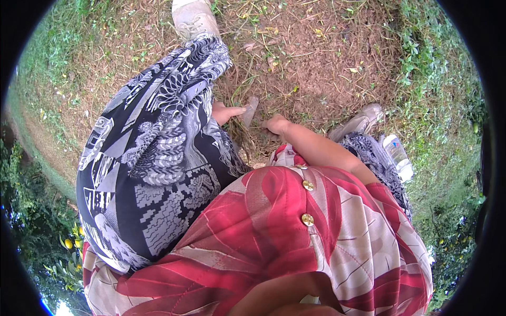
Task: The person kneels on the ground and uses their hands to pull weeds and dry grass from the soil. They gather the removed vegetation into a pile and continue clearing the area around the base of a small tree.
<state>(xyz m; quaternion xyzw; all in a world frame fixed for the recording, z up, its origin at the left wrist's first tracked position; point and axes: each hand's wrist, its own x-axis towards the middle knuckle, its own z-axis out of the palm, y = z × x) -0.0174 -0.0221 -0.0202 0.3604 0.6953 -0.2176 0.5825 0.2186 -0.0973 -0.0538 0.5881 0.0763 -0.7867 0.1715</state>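
Note:
My left hand (227,113) shows from behind the patterned trouser leg, one finger or thumb stretched out to the right. Its tip meets a flat, greyish, blade-like piece (250,111) that stands over the soil; whether the hand holds it is hidden. To the right of that piece, my right hand (276,125) is low at the ground with bent fingers, by dry grass stems and weeds (246,136). What lies within its fingers is not visible.
Bare reddish soil (308,75) with straw and small weeds lies ahead. One shoe (195,17) is at the top, another shoe (361,120) at the right. A clear plastic bottle (397,158) lies beside the right leg. Green plants (431,59) edge the right side; trees with yellow fruit (68,243) stand lower left.

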